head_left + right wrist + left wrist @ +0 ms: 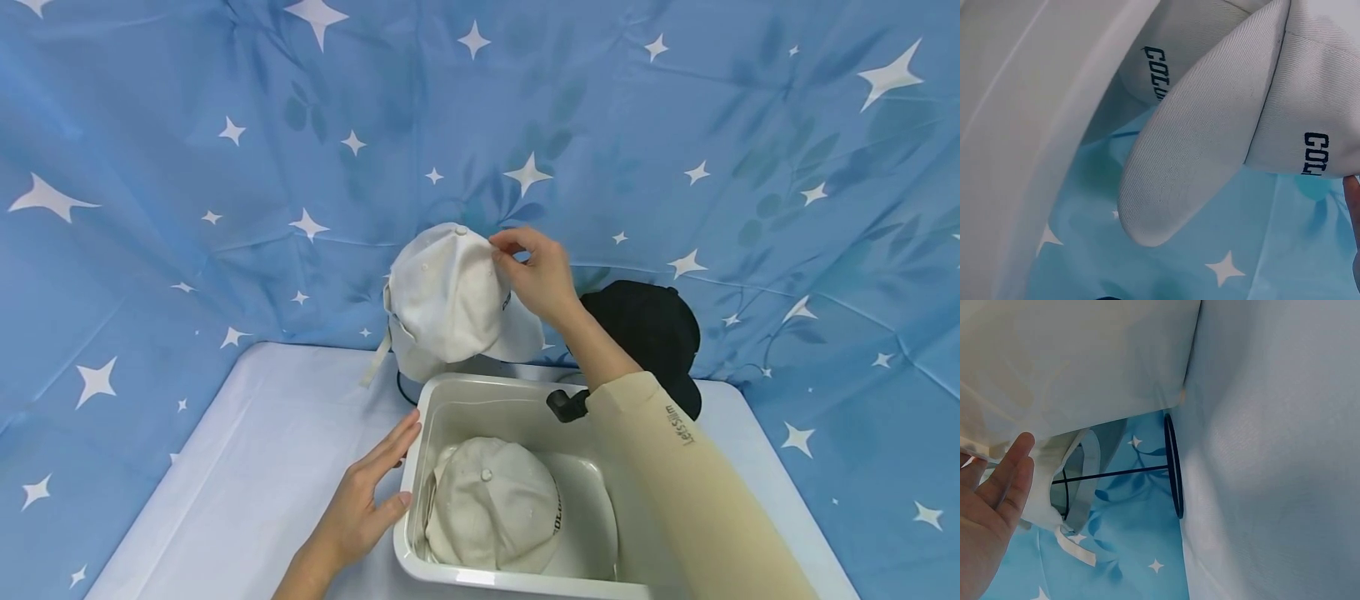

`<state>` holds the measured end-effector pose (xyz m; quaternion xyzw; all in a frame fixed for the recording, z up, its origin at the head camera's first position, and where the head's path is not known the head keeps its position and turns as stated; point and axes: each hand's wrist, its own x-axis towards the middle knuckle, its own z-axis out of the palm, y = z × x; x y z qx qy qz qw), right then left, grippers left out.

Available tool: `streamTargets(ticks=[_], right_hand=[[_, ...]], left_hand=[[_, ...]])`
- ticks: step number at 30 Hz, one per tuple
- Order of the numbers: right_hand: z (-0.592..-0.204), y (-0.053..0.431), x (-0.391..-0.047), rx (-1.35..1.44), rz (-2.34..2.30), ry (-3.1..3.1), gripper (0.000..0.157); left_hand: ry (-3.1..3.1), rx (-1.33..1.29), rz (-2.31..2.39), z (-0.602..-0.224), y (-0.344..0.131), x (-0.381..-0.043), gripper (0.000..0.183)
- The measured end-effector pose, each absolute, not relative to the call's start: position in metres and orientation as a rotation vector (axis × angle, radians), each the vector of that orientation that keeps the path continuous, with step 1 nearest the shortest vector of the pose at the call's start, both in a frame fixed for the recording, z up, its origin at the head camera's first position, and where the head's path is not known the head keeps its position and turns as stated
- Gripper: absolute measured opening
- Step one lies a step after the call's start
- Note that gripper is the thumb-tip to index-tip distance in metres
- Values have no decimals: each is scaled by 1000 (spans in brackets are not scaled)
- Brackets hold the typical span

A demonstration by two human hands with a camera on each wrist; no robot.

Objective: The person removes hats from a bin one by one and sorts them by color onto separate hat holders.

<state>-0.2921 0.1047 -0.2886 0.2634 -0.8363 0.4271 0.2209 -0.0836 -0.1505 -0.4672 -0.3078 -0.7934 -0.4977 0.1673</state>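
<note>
A white baseball cap (450, 292) sits high behind the bin, its brim pointing right. My right hand (543, 275) pinches the crown near the top with thumb and fingers. Beneath it a second white cap (1166, 69) shows partly, with similar dark lettering. My left hand (360, 508) rests its straight fingers against the left rim of a white plastic bin (410, 542). Inside the bin lies another white cap (495, 500), crown up. In the left wrist view, the left hand's fingers (1016, 481) are spread beside the bin's underside, holding nothing.
A black cap (637, 325) stands behind the bin at the right, partly hidden by my right forearm. A thin black wire stand (1172, 465) is under the white caps. The white table (247, 467) meets a blue star-patterned curtain (420, 108) at the back and sides.
</note>
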Motion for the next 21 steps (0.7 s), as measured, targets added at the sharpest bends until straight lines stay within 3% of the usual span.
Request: streamTargets(ticks=[21], right_hand=[[-321, 92, -311, 636, 1244, -2348, 18]], left_hand=[[-2239, -879, -1421, -468, -150, -84, 72]])
